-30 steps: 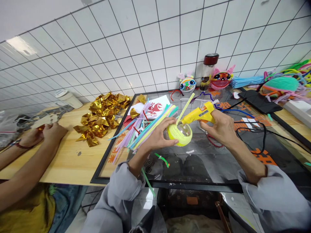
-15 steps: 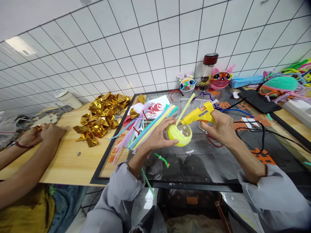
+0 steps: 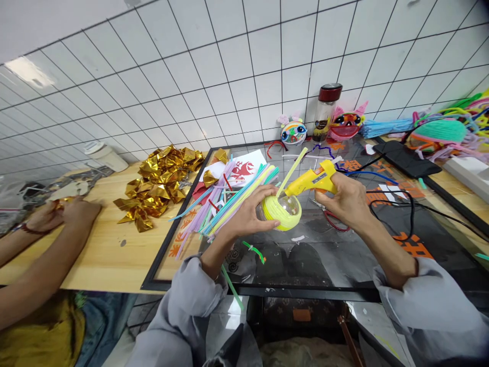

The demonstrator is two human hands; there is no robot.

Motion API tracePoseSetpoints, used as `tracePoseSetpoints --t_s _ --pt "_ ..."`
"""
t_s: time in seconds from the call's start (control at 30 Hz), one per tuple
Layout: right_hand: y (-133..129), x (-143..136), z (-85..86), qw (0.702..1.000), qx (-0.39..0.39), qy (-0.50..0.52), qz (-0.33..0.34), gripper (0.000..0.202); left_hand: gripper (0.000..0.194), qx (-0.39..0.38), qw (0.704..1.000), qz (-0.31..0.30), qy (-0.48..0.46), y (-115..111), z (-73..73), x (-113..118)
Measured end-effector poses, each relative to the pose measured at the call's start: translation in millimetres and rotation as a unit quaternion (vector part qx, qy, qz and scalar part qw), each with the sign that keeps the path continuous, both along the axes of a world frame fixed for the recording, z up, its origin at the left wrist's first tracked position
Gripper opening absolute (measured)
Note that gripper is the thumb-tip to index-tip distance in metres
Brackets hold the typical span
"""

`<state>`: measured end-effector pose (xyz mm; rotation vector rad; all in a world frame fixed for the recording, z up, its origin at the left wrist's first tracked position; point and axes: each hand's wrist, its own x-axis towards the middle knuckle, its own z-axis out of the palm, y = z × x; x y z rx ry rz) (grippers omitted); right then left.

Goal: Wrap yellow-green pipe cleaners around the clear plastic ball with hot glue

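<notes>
My left hand [image 3: 255, 211] is closed around a clear ball wrapped in yellow pipe cleaner [image 3: 284, 219], holding it just above the dark framed board. A loose end of pale yellow pipe cleaner [image 3: 292, 171] sticks up from the ball's top. In my right hand [image 3: 347, 199] is a yellow hot glue gun [image 3: 313, 181], gripped by its handle. Its nozzle meets the ball near the base of that upright strand; whether glue is flowing I cannot tell. Scissors with red handles [image 3: 336, 223] lie under my right hand, partly hidden.
Bundled pastel pipe cleaners [image 3: 225, 201] lie left of the ball, near folded gold foil pieces [image 3: 153, 178]. Behind stand two decorated balls and a glass bottle [image 3: 324, 114]. Black cables [image 3: 412, 214] and a phone [image 3: 407, 158] are at right. A co-worker's hands [image 3: 64, 214] work at left.
Almost nothing differs: the view has shifted very slightly, while both hands, the ball and the glue gun keep the same arrangement.
</notes>
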<state>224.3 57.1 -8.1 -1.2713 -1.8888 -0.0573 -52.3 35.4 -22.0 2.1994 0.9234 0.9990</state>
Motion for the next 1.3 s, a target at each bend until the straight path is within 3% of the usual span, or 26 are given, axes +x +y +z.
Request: tracePoseSetpoints --t_s 0.37,0.7,0.97,1.3 --pt "1.1 1.8 -1.5 1.000 -0.003 0.000 0.015 0.021 0.067 0.003 1.000 -0.004 -0.001 -1.0 2.6 0.9" --pt "-0.9 5.0 7.3 0.999 -0.042 0.006 0.027 0.022 0.069 -0.002 1.000 -0.003 -0.002 -0.2 1.3 0.8" --pt "-1.2 -0.2 2.1 1.000 -0.024 0.008 0.002 0.023 0.069 -0.005 1.000 -0.002 -0.002 -1.3 1.7 1.7" --pt "-1.4 1.5 3.6 0.999 -0.036 0.012 0.018 0.023 0.069 -0.004 1.000 -0.005 -0.010 -1.0 1.5 1.5"
